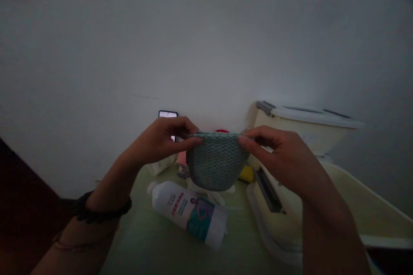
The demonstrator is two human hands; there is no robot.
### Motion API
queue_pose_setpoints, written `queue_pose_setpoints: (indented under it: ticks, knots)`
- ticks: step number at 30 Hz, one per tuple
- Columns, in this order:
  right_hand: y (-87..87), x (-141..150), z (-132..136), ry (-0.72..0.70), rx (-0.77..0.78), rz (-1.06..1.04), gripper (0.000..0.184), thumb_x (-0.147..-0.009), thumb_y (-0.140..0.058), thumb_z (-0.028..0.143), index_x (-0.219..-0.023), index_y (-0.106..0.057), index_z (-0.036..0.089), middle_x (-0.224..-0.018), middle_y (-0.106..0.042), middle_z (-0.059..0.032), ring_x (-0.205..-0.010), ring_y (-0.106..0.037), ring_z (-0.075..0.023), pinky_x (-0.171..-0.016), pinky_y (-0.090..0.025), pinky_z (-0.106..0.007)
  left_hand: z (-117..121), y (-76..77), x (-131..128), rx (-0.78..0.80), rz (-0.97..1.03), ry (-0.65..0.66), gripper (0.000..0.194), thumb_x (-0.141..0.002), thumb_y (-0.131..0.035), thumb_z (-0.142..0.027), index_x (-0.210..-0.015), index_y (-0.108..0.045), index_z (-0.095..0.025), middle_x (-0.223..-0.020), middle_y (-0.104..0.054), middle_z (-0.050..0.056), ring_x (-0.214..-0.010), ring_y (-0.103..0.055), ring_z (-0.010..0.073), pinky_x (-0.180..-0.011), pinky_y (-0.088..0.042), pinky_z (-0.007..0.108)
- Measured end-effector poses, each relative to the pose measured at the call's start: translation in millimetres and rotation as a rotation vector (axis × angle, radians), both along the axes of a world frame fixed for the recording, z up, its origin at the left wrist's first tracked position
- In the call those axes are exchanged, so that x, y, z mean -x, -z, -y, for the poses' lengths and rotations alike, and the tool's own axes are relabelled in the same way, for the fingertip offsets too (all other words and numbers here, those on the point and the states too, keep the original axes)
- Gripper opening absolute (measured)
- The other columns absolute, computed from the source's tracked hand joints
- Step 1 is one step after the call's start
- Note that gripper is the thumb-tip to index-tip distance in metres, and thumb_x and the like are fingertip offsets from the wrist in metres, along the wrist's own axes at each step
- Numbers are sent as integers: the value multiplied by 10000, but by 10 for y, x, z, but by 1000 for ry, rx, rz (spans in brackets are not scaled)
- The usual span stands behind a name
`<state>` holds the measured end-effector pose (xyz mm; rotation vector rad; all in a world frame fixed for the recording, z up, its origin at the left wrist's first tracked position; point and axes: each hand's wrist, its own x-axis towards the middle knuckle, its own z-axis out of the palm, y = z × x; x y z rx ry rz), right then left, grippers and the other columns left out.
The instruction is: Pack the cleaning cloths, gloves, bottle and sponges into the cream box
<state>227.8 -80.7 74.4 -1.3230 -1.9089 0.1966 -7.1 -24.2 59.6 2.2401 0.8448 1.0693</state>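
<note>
A pale green knitted cloth piece (221,161) with a dark checked edge on its left hangs between my two hands. My left hand (171,139) pinches its upper left corner between thumb and fingers. At the upper right corner, my right hand (274,144) grips it the same way, so the top edge is stretched straight. Below and slightly left of the cloth, a white bottle (190,212) with a pink and teal label lies on its side on the table. Whatever stands directly behind the cloth is mostly hidden.
A phone (168,114) leans upright near the wall. Pink fabric (181,159) and a yellow object (247,174) show beside the cloth. To the right stand a lidded cream box (303,133) and an open cream bin (351,197). The table (138,236) has a light green surface.
</note>
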Motion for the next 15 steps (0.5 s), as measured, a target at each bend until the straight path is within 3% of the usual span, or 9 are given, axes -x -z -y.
queue_pose_setpoints:
  ticks: [8, 15]
  knots:
    - [-13, -4, 43, 39, 12, 32, 140, -796, -615, 268, -863, -731, 226, -920, -736, -19, -853, -670, -181, -756, -516, -300, -40, 33, -5, 126, 225, 11, 66, -718, -672, -155, -761, -624, -143, -682, -674, -16, -650, -632, 95, -612, -523, 185]
    - [-2, 21, 32, 97, -5, 30, 51, -737, -666, 246, -751, -708, 221, -811, -733, -14, -745, -668, -185, -644, -500, -299, -60, 59, -14, 118, 284, 42, 97, -732, -645, -142, -731, -548, -143, -845, -691, 44, -730, -641, 118, -634, -537, 229]
